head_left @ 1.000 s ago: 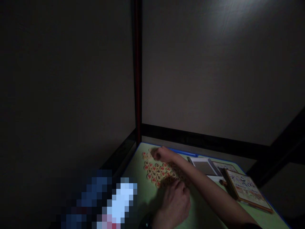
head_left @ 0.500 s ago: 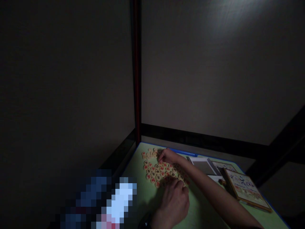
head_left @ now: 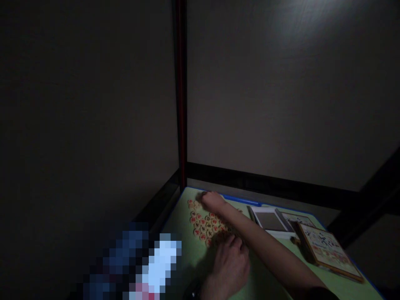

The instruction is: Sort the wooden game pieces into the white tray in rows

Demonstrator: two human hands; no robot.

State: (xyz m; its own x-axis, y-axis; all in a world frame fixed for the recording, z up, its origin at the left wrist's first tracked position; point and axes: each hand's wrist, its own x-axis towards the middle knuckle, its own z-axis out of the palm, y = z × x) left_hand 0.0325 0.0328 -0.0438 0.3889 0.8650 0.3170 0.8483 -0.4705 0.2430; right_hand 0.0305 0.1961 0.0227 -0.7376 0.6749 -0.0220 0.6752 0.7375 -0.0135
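Round wooden Chinese chess pieces point(head_left: 203, 228) with red or black characters lie close together on the green table. Beyond them, a smaller group of pieces point(head_left: 191, 204) shows mostly plain faces. My right hand point(head_left: 213, 202) reaches across to this far group, its fingers bent down at the pieces' edge; the fingertips are hidden. My left hand point(head_left: 230, 259) rests at the near edge of the main group with fingers curled in. It covers some pieces, and whatever is under its fingertips cannot be seen. A dark watch point(head_left: 192, 289) is on my left wrist.
On the table's right stand an open white-rimmed box point(head_left: 270, 218) and a wood-framed printed case point(head_left: 328, 250) with a clasp. A blue strip point(head_left: 242, 200) runs along the back edge. Walls point(head_left: 275, 96) close off the back and left. A pixelated patch point(head_left: 161, 262) is at lower left.
My right hand has moved left and away from me, from beside the main group to the far plain pieces. My left hand stays nearly in place. The view has shifted slightly.
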